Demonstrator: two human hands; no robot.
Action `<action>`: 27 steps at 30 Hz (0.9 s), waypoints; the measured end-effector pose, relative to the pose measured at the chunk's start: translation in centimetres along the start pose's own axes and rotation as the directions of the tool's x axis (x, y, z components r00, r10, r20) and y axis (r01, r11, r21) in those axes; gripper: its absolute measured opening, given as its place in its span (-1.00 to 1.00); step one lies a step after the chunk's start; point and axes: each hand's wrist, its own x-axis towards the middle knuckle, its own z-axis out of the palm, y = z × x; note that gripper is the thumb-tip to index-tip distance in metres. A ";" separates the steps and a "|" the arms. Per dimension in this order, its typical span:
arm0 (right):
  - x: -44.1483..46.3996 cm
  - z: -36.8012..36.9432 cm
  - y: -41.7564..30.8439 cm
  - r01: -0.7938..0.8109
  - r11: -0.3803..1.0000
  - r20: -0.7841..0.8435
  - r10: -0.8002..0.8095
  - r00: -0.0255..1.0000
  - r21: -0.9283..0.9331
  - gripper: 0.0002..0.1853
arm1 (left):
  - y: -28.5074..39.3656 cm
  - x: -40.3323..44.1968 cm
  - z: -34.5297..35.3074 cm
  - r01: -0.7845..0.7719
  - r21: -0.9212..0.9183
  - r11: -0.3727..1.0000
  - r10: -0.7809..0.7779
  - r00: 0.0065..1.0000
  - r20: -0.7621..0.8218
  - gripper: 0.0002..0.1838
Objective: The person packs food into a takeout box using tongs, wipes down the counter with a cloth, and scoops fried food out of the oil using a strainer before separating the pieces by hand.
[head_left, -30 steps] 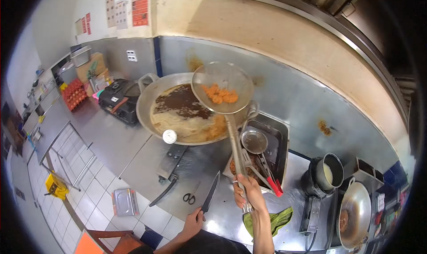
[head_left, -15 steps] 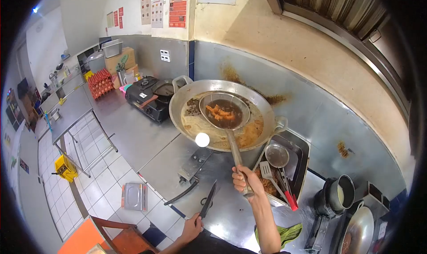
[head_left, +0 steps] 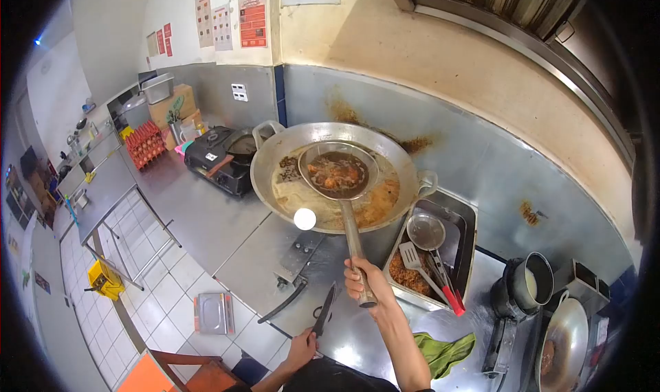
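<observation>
My right hand (head_left: 369,282) is closed around the long metal handle of a strainer (head_left: 351,230). Its round basket sits in the oil of a large two-handled wok (head_left: 269,206). Orange-brown fried pieces (head_left: 333,176) lie inside the basket, partly under dark, bubbling oil. Low over the counter, my left hand (head_left: 300,351) grips a knife (head_left: 326,312) with a dark blade pointing up and away. A small black ring shows behind the blade; what it belongs to is unclear.
Right of the wok, a metal tray (head_left: 469,254) holds brown crumbs, a slotted spatula (head_left: 411,256), a small strainer (head_left: 426,232) and red-handled tongs. A green cloth (head_left: 443,353) lies near my right forearm. Further right are a black pot (head_left: 505,297) and another wok (head_left: 565,344). A black portable stove (head_left: 223,165) stands left.
The fried pieces have sunk lower and spread in the strainer, with more bubbling oil over them. My view has shifted slightly. Both hands keep their holds.
</observation>
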 end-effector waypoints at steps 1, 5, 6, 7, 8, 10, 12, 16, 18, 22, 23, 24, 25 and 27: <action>0.6 -0.6 -0.1 -0.003 1.000 -0.013 0.003 1.000 0.005 -0.79 | 0.1 -0.5 0.3 0.071 -0.017 0.997 -0.070 0.996 0.053 -0.72; 1.8 -0.6 -0.2 0.022 0.998 0.022 -0.023 0.999 0.054 -0.79 | -1.2 1.5 2.8 -0.105 0.240 0.965 0.095 0.994 0.052 -0.70; 1.2 0.0 -0.1 0.011 0.999 -0.006 -0.011 1.000 0.043 -0.78 | -2.0 2.0 3.6 -0.146 0.220 0.965 0.140 0.989 0.041 -0.70; 0.8 0.0 0.0 -0.003 0.999 -0.042 0.004 0.999 0.034 -0.78 | -2.3 2.8 4.4 -0.142 0.216 0.966 0.137 0.990 0.040 -0.70; 1.5 -0.7 0.0 0.021 0.999 -0.001 -0.021 1.000 0.024 -0.76 | -2.6 3.3 5.2 -0.126 0.176 0.976 0.117 0.991 0.062 -0.71; 1.2 -1.1 0.5 0.013 1.000 -0.016 -0.012 1.000 0.020 -0.76 | -3.8 3.1 6.6 -0.098 0.144 0.985 0.085 0.992 0.090 -0.72; 1.9 -0.6 -0.1 0.025 1.000 -0.006 -0.025 1.000 0.001 -0.75 | -3.5 4.0 7.4 -0.210 0.219 0.953 0.215 0.977 0.001 -0.73; 1.8 -0.9 -0.3 0.034 0.999 -0.008 -0.034 0.999 0.027 -0.76 | -3.3 3.8 7.9 -0.135 0.235 0.963 0.131 0.991 0.033 -0.74; 1.0 -0.1 0.0 0.021 0.999 -0.004 -0.021 1.000 0.042 -0.76 | -3.0 4.8 8.0 -0.219 0.186 0.958 0.221 0.975 0.012 -0.73; 2.8 -2.6 -0.3 -0.010 0.998 0.075 0.006 0.997 0.056 -0.75 | -4.1 4.8 9.7 -0.227 0.152 0.962 0.235 0.971 -0.041 -0.72; 3.3 -2.7 -0.2 -0.002 0.997 0.109 -0.006 0.994 0.077 -0.75 | -4.3 4.8 10.0 -0.253 0.227 0.940 0.264 0.964 -0.019 -0.72; 2.4 -2.1 0.0 0.011 0.999 0.071 -0.014 0.997 0.047 -0.75 | -4.2 5.4 9.8 -0.286 0.302 0.910 0.300 0.954 -0.002 -0.72; 1.9 -1.5 0.0 0.004 0.999 0.084 -0.007 0.996 0.036 -0.75 | -3.7 5.8 9.3 -0.281 0.300 0.912 0.300 0.954 -0.020 -0.72; 1.0 -1.1 0.0 0.008 0.999 0.040 -0.010 0.999 0.048 -0.76 | -2.6 5.4 8.7 -0.311 0.374 0.874 0.335 0.942 0.002 -0.73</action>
